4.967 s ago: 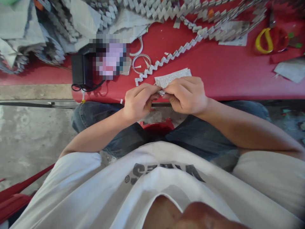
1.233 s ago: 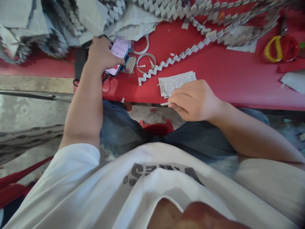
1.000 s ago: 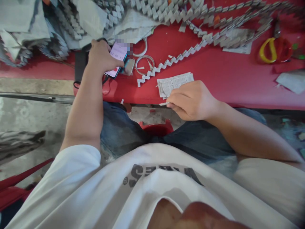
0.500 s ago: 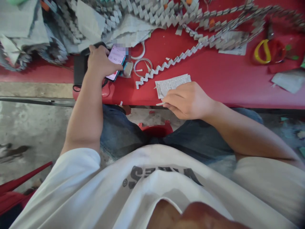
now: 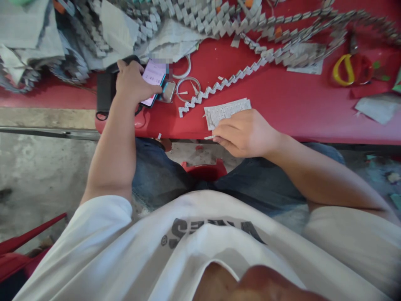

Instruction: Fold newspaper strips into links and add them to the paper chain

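My left hand (image 5: 133,83) reaches out to a lit phone (image 5: 153,77) on the red table (image 5: 282,100), fingers wrapped round its left edge and thumb on the screen. My right hand (image 5: 246,133) hovers at the table's near edge, fingers pinched on a small folded paper strip (image 5: 209,136). Just beyond it lies a small stack of printed paper slips (image 5: 227,110). A zigzag chain of folded paper (image 5: 219,85) runs diagonally across the table from the slips toward the far right.
Piles of woven paper chains and newspaper (image 5: 78,33) crowd the far left and top. White cable loops (image 5: 186,83) and a black power bank (image 5: 105,90) sit by the phone. Yellow-and-red scissors (image 5: 352,69) lie far right. A red stool (image 5: 205,169) shows between my knees.
Five seconds ago both hands folded a paper strip together. My left hand has since gone to the phone and stays there; my right hand keeps the strip, hardly moving.
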`<act>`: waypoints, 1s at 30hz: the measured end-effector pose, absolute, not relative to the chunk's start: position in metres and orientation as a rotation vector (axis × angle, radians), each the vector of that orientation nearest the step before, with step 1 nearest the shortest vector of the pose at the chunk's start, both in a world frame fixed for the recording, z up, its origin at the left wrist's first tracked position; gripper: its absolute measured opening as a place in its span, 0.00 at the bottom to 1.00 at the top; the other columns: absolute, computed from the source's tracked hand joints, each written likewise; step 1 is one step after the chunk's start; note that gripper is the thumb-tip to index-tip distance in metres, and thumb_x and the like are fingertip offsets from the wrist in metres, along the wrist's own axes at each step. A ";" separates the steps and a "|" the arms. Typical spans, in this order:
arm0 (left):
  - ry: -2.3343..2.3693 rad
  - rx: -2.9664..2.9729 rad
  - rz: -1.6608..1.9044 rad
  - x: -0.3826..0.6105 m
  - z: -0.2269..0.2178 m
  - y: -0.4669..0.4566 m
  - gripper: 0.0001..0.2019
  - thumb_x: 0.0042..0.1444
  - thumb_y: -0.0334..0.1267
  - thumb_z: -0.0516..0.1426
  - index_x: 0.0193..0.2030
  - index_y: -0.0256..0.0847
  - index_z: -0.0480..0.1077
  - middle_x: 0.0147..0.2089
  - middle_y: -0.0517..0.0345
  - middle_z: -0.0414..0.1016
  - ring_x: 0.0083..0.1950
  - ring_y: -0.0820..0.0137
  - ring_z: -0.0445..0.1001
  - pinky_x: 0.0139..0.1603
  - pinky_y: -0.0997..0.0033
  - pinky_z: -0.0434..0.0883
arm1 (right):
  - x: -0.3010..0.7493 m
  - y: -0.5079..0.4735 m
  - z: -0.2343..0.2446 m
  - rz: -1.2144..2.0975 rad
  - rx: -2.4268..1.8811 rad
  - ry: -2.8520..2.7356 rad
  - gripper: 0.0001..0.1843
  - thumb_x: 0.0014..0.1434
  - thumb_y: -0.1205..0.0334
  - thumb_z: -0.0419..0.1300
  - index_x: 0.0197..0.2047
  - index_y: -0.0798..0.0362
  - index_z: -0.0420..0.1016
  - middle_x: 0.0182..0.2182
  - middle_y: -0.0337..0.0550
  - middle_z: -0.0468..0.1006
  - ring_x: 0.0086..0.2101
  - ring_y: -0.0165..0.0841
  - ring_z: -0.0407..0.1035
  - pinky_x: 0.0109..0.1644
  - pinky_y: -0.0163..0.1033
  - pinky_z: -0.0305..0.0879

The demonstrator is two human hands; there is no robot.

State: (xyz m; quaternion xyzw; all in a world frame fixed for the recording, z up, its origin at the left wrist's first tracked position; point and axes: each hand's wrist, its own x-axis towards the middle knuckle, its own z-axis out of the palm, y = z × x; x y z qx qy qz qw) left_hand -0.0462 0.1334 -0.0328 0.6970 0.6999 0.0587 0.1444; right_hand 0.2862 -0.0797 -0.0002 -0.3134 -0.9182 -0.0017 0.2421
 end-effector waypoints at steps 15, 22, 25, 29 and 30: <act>2.099 1.939 0.134 -0.039 -0.028 0.127 0.49 0.41 0.49 0.80 0.69 0.35 0.71 0.78 0.36 0.63 0.72 0.46 0.77 0.81 0.45 0.70 | 0.286 -0.078 -0.003 0.091 -0.952 -2.594 0.25 0.85 0.54 0.50 0.43 0.54 0.83 0.35 0.44 0.85 0.29 0.35 0.67 0.36 0.45 0.50; 2.081 1.944 0.119 -0.042 -0.030 0.128 0.48 0.43 0.51 0.78 0.70 0.39 0.72 0.77 0.39 0.63 0.70 0.48 0.78 0.79 0.45 0.72 | 0.286 -0.078 -0.005 0.080 -0.951 -2.582 0.25 0.85 0.54 0.50 0.42 0.54 0.83 0.34 0.43 0.85 0.28 0.34 0.66 0.35 0.45 0.50; 2.076 1.958 0.131 -0.041 -0.030 0.128 0.50 0.42 0.50 0.78 0.71 0.37 0.71 0.78 0.36 0.63 0.72 0.45 0.77 0.81 0.44 0.70 | 0.285 -0.078 -0.005 0.066 -0.942 -2.576 0.25 0.85 0.55 0.50 0.42 0.54 0.84 0.34 0.44 0.85 0.28 0.35 0.66 0.35 0.45 0.50; 2.087 1.945 0.153 -0.039 -0.029 0.128 0.47 0.42 0.48 0.79 0.69 0.37 0.73 0.77 0.36 0.65 0.72 0.44 0.79 0.80 0.44 0.72 | 0.285 -0.078 -0.003 0.062 -0.932 -2.588 0.26 0.85 0.55 0.49 0.43 0.55 0.85 0.34 0.44 0.85 0.28 0.35 0.67 0.35 0.45 0.51; 2.089 1.939 0.153 -0.039 -0.029 0.128 0.48 0.41 0.48 0.80 0.69 0.37 0.73 0.77 0.37 0.65 0.72 0.44 0.79 0.80 0.44 0.72 | 0.285 -0.078 -0.003 0.060 -0.931 -2.585 0.25 0.85 0.56 0.49 0.43 0.55 0.85 0.34 0.44 0.85 0.28 0.35 0.67 0.35 0.45 0.50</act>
